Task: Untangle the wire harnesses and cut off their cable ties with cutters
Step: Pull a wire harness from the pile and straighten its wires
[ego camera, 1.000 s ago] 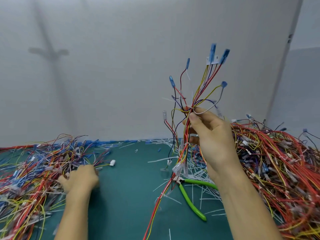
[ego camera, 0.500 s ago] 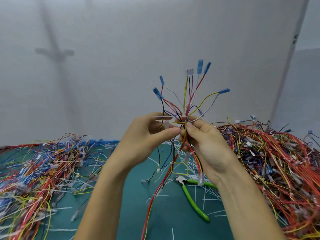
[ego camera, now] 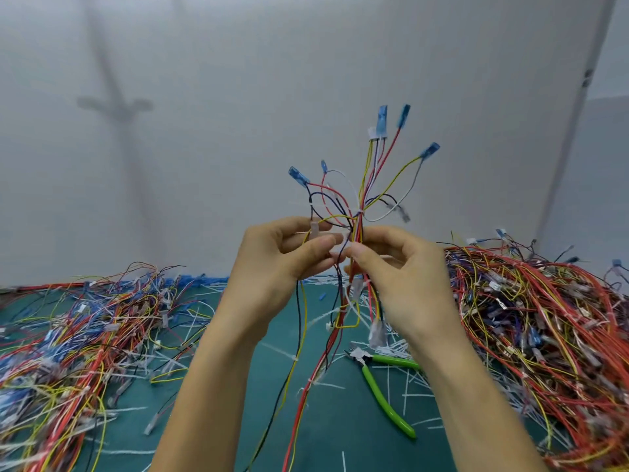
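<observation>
A wire harness (ego camera: 366,185) of red, yellow, black and white wires with blue terminals stands upright in front of me, its lower wires hanging to the green mat. My right hand (ego camera: 401,277) pinches the bundle just below a white cable tie (ego camera: 359,212). My left hand (ego camera: 282,257) pinches wires and a clear connector on the harness's left side. The green-handled cutters (ego camera: 381,386) lie on the mat below my right hand, untouched.
A big tangle of harnesses (ego camera: 544,335) is heaped at the right, another pile (ego camera: 68,335) spreads at the left. Cut white tie scraps (ego camera: 408,379) litter the green mat (ego camera: 211,417). A grey wall stands close behind.
My left hand left the left pile and came up to the harness, now pinching it beside my right hand. The harness has dropped slightly lower and its top wires have fanned out.
</observation>
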### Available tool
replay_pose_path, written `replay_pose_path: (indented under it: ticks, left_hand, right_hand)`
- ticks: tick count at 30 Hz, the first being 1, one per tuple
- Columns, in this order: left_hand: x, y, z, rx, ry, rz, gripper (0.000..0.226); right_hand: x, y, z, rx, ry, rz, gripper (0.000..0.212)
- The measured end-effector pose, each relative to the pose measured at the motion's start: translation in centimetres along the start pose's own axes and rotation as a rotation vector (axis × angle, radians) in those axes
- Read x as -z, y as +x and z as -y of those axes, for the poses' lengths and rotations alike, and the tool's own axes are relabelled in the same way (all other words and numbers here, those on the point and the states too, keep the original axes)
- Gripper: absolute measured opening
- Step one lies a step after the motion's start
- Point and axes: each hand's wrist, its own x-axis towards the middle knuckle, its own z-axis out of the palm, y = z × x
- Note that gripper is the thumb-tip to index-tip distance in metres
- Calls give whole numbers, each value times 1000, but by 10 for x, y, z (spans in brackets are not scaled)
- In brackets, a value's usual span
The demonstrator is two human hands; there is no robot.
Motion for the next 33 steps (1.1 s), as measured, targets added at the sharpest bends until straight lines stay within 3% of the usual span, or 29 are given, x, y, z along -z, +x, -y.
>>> replay_pose_path:
  ticks: [4,7,11,15,18,21,29,31,33]
  left_hand:
    - [14,-2,-1,70,278,213,20]
    - [28,-5,-2,145,462,355,20]
    - [50,-8,-5,255,591,493,36]
    - [38,-11,-9,178,694,454,39]
    - [20,-9,-5,73,799,343,21]
    - [15,-7,-1,30,763,268,8]
    - [20,-3,4,36,456,236,8]
    - [20,-3,5,68,406,271,9]
    - [21,-4,4,131,396,360,24]
  right_hand:
    - [4,2,0,-35,125,-31,24]
    - [7,3,2,-91,256,-17,21]
    - [11,4,3,-130,351,-21,18]
    - [12,4,3,-157,413,-61,16]
    - [12,3,3,-160,407,-97,14]
    - [16,4,3,-192,439,-123,12]
    - [19,7,5,-271,586,-141,12]
    - [20,7,4,-286,599,-149,13]
    - [19,7,3,-302,655,-157,14]
